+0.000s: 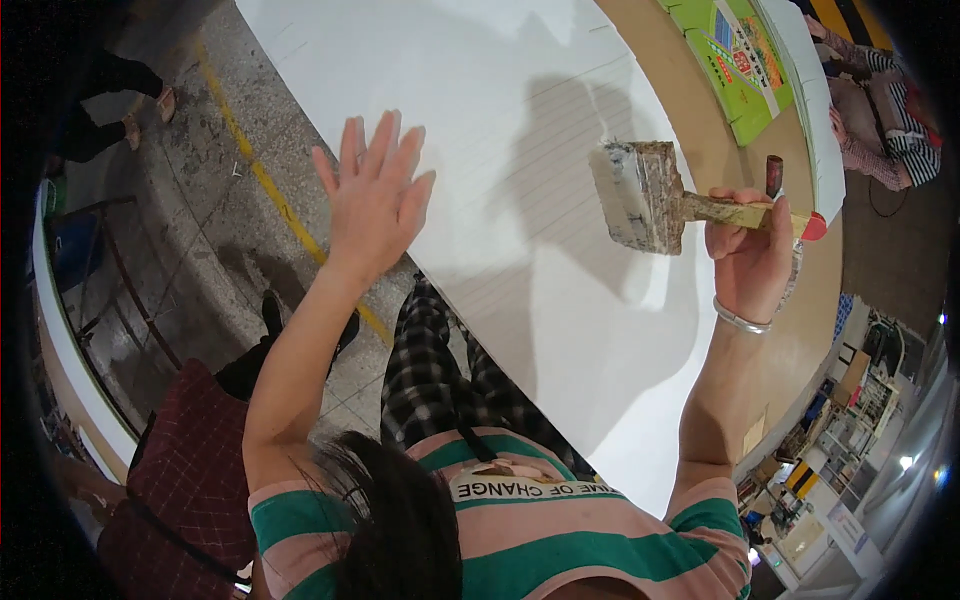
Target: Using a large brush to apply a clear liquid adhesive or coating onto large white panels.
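Note:
A wide flat brush (640, 197) with a crusted, paint-stained head is in my right hand (750, 255), which grips its yellowish, red-ended handle. The bristles point left over a large white sheet (460, 90); whether they touch it I cannot tell. By the same fingers a dark red-brown rod end (774, 175) sticks up, its other part hidden. My left hand (375, 205) is open, fingers spread, at the sheet's left edge; contact with it is unclear. Faint parallel lines and a dark shadow lie across the sheet.
Right of the sheet is a tan board surface (720, 165), bearing a green printed package (735, 65) at the far right. Another person in stripes (890, 130) is beyond it. People stand at the left, near a yellow floor line (265, 180). Cluttered shelving (850, 400) is at lower right.

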Tool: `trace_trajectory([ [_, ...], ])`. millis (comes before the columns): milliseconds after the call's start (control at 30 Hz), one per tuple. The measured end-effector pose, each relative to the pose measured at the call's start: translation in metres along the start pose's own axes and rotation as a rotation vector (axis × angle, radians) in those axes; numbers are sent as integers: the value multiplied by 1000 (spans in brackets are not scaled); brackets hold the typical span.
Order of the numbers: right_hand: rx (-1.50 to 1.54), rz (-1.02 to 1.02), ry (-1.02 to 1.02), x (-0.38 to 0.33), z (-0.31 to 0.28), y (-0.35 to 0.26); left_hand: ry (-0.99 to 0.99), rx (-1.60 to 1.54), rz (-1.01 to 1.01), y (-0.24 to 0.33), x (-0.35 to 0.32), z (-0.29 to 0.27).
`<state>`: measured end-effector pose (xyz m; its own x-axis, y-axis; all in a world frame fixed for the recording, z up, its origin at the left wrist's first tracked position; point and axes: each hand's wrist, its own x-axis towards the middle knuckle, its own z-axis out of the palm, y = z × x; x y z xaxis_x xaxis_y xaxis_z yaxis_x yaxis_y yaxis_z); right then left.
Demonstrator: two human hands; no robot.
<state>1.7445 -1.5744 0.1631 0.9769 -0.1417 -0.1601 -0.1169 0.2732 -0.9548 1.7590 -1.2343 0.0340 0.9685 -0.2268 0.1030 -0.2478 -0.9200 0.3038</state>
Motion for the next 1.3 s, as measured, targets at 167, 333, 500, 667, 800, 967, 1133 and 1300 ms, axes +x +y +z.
trace_trajectory([
  [167,-87,9,30,4,12,-3,115,38,-40,-18,38,4],
  [333,-322,-68,-15,22,41,5,175,31,-77,9,95,-27],
  [500,-458,-145,-75,35,77,21,-40,3,-103,-11,107,-14],
  [667,-460,-66,-88,19,55,51,3,-141,-95,-13,103,-4],
  [800,-897,-29,-163,-49,-9,43,32,-90,-120,-20,98,-8],
  [967,-837,212,-181,-118,-48,10,101,-106,-130,-19,96,-6],
  [1133,-858,38,-217,-32,27,6,198,30,2,-63,97,36],
  [1300,-652,-169,-325,50,81,56,249,5,-17,-48,98,41],
])
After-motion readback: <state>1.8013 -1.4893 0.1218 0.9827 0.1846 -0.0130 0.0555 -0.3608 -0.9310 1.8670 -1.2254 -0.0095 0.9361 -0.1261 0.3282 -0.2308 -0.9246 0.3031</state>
